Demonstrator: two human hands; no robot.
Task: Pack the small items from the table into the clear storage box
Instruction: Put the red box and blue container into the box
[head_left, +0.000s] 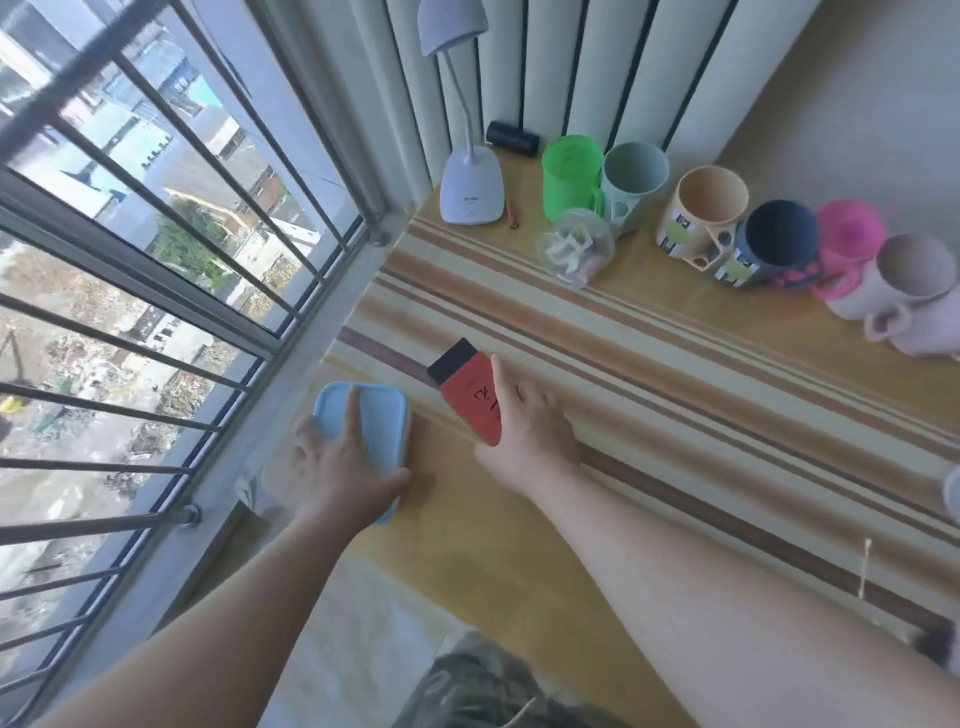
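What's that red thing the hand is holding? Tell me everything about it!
The red thing is a flat, tapered piece that looks like plastic or card. It is wider at its far end, which is black, and narrows to a rounded tip near the wrist. Dark handwritten marks sit on the red face, too blurred to read. The right hand holds it by its edge, tilted just above the striped cloth, beside the box with the blue lid.

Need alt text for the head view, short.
A person's left hand presses flat on a blue-lidded box near the window while the right hand holds a red and black card over a striped tablecloth. A row of mugs, a clear jar and a white lamp stand behind.
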